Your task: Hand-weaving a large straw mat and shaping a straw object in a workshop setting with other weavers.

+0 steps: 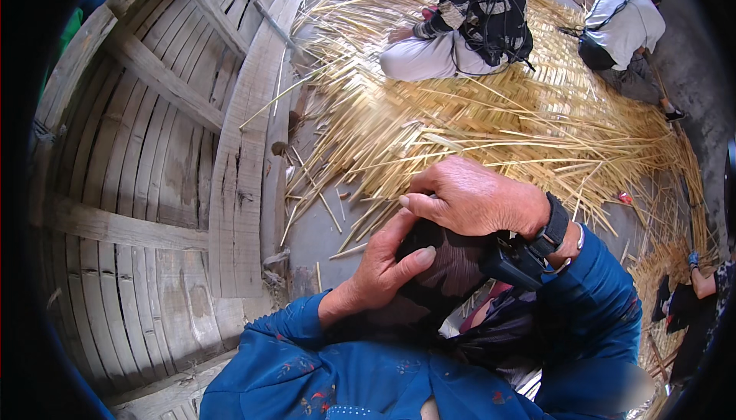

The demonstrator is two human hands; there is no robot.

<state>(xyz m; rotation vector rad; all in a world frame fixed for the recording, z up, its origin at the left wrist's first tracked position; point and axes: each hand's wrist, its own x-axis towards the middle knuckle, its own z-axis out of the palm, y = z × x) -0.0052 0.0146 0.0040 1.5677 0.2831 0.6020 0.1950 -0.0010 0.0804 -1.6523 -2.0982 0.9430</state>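
Note:
My left hand (pixel 387 265) lies on the dark cloth (pixel 445 263) over my raised knee. Its thumb stands apart from its fingers, and it holds nothing that I can see. Draped across the top of the same knee is my right hand (pixel 483 196), loosely bent, with thumb and forefinger a little apart. Its thumb tip comes close to the left fingertips, and its other fingers are partly hidden. A black watch-like band (pixel 552 228) and a bracelet circle the right wrist. Beyond my hands spreads a mat of woven yellow strips (pixel 460 117), with loose strip ends toward me.
A wooden plank wall (pixel 146 167) with a thick board (pixel 241 182) runs along the left. One person (pixel 483 17) in a dark patterned top sits on the mat. Another person (pixel 625 25) in white crouches at far right. A dark-clothed person (pixel 701 305) is at the right edge.

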